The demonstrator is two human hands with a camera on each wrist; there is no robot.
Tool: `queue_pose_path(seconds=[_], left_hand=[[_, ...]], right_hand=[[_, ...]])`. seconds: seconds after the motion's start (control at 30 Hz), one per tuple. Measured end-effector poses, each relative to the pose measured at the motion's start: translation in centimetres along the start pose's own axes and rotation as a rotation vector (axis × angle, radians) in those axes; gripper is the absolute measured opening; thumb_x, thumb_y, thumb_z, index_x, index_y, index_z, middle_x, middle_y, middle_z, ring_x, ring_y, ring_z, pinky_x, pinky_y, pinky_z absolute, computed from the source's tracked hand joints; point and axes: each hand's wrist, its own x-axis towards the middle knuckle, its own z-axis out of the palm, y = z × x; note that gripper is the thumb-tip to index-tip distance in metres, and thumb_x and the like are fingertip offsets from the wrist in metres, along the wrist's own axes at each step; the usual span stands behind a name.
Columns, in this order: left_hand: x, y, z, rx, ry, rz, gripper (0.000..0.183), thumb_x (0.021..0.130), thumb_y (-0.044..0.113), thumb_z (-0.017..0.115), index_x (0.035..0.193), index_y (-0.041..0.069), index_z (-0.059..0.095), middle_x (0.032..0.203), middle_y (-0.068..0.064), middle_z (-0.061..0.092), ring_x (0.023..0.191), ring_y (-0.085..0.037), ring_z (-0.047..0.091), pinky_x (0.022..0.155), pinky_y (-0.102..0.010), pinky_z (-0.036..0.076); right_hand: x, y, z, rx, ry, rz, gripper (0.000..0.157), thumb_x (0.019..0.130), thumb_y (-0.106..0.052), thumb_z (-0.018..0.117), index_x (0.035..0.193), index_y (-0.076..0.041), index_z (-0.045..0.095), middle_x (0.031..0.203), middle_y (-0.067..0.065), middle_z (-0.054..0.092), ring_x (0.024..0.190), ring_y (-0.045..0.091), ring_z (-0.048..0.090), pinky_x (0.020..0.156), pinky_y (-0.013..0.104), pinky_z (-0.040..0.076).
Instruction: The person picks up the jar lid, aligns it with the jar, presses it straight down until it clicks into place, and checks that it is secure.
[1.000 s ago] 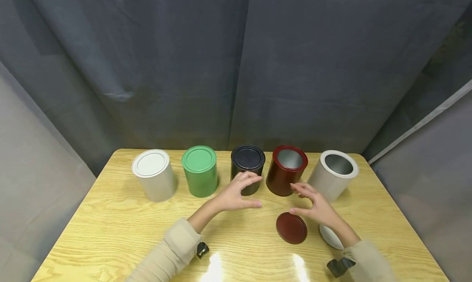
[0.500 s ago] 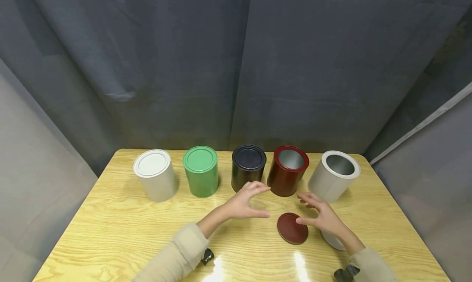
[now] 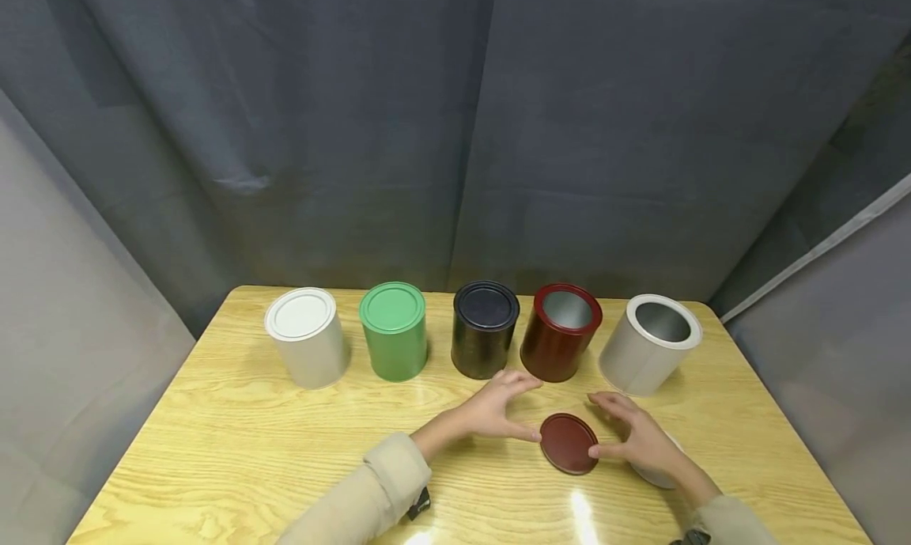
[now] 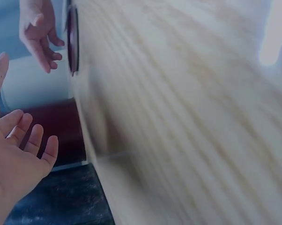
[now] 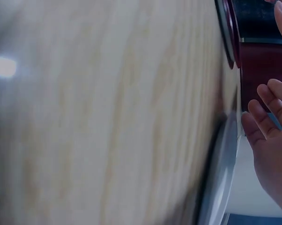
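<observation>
A dark red round lid [image 3: 569,444] lies on the wooden table between my two hands. At its left side is my left hand [image 3: 498,409], fingers spread and thumb tip beside the lid's edge. My right hand [image 3: 636,434] is on the other side, its thumb tip overlapping the lid's right edge in the head view. Neither hand holds anything. Behind the lid stands the dark red can [image 3: 557,343], its top uncovered and its metallic inside showing. A white lid [image 5: 219,173] lies under my right hand and wrist, partly hidden in the head view.
Along the back of the table [image 3: 235,450] stand a white can [image 3: 313,351] with its lid on, a lidded green can [image 3: 395,347], a lidded black can [image 3: 481,343] and an uncovered white can [image 3: 636,359]. Grey curtains [image 3: 342,134] hang behind and at the sides.
Both hands have moved toward me and to the right, away from the row of cans and down to either side of the red lid. The cans and lids stay put.
</observation>
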Motion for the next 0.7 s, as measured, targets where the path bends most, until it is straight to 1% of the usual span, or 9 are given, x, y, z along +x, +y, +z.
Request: queue_pose_path(seconds=[0.07,0.13,0.17,0.23,0.3,0.37,0.4,0.57,0.7], left_hand=[[0.1,-0.1,0.4,0.024,-0.011,0.013,0.073,0.072,0.036,0.076,0.132,0.005,0.046,0.126,-0.003,0.046,0.116,-0.016,0.04,0.099,-0.029,0.03],[0.2,-0.2,0.7,0.04,-0.022,0.018,0.075,0.072,0.037,0.076,0.132,0.005,0.046,0.126,-0.004,0.046,0.114,-0.017,0.041,0.095,-0.026,0.033],[0.2,-0.2,0.8,0.048,-0.029,0.017,0.076,0.072,0.038,0.076,0.133,0.005,0.045,0.127,-0.004,0.045,0.113,-0.017,0.04,0.093,-0.026,0.034],[0.3,-0.2,1.0,0.051,-0.05,0.004,0.078,0.072,0.039,0.075,0.135,0.006,0.043,0.128,-0.004,0.044,0.113,-0.017,0.039,0.092,-0.026,0.034],[0.4,-0.2,1.3,0.042,-0.077,-0.021,0.081,0.072,0.041,0.075,0.136,0.007,0.04,0.131,-0.004,0.042,0.114,-0.017,0.038,0.092,-0.028,0.034],[0.5,-0.4,1.5,0.029,-0.105,-0.045,0.082,0.072,0.042,0.075,0.138,0.009,0.038,0.133,-0.003,0.04,0.116,-0.017,0.036,0.094,-0.03,0.034],[0.5,-0.4,1.6,0.024,-0.117,-0.056,0.083,0.072,0.042,0.075,0.138,0.009,0.037,0.134,-0.003,0.039,0.117,-0.016,0.035,0.094,-0.031,0.034],[0.9,-0.9,2.0,0.011,-0.155,-0.075,0.086,0.07,0.042,0.076,0.139,0.01,0.037,0.135,-0.003,0.037,0.12,-0.017,0.034,0.097,-0.029,0.031],[1.3,-1.2,2.1,0.019,-0.218,-0.091,0.088,0.07,0.043,0.076,0.141,0.012,0.034,0.137,0.0,0.035,0.122,-0.016,0.032,0.099,-0.029,0.029]], right_hand=[[-0.2,0.1,0.0,0.014,-0.027,0.02,0.08,0.064,-0.033,0.082,0.129,-0.001,0.049,0.125,0.012,0.048,0.11,0.031,0.046,0.085,0.045,0.042],[-0.4,0.2,0.0,0.033,-0.051,0.042,0.081,0.065,-0.034,0.081,0.131,-0.003,0.047,0.128,0.012,0.046,0.113,0.032,0.043,0.089,0.038,0.041],[-0.5,0.2,0.0,0.044,-0.065,0.053,0.082,0.065,-0.035,0.081,0.132,-0.003,0.047,0.129,0.012,0.045,0.115,0.032,0.041,0.09,0.037,0.039],[-0.6,0.3,0.0,0.078,-0.096,0.071,0.083,0.065,-0.035,0.081,0.133,-0.004,0.045,0.132,0.014,0.042,0.119,0.034,0.036,0.094,0.042,0.035],[-0.7,0.2,0.0,0.109,-0.126,0.076,0.084,0.065,-0.034,0.081,0.134,-0.004,0.044,0.134,0.016,0.039,0.122,0.037,0.032,0.095,0.051,0.03],[-0.7,0.1,0.0,0.125,-0.153,0.072,0.085,0.065,-0.034,0.081,0.134,-0.003,0.042,0.135,0.018,0.038,0.123,0.039,0.028,0.091,0.062,0.026],[-0.6,0.2,0.0,0.125,-0.162,0.065,0.086,0.064,-0.034,0.081,0.134,-0.003,0.042,0.135,0.018,0.038,0.123,0.039,0.028,0.089,0.065,0.025],[-0.6,0.5,0.2,0.092,-0.189,0.04,0.088,0.064,-0.037,0.081,0.134,-0.001,0.041,0.134,0.019,0.038,0.121,0.038,0.028,0.089,0.065,0.026],[-0.6,0.7,0.3,0.092,-0.193,0.03,0.089,0.064,-0.038,0.08,0.134,0.0,0.041,0.133,0.02,0.039,0.121,0.038,0.028,0.089,0.065,0.026]])
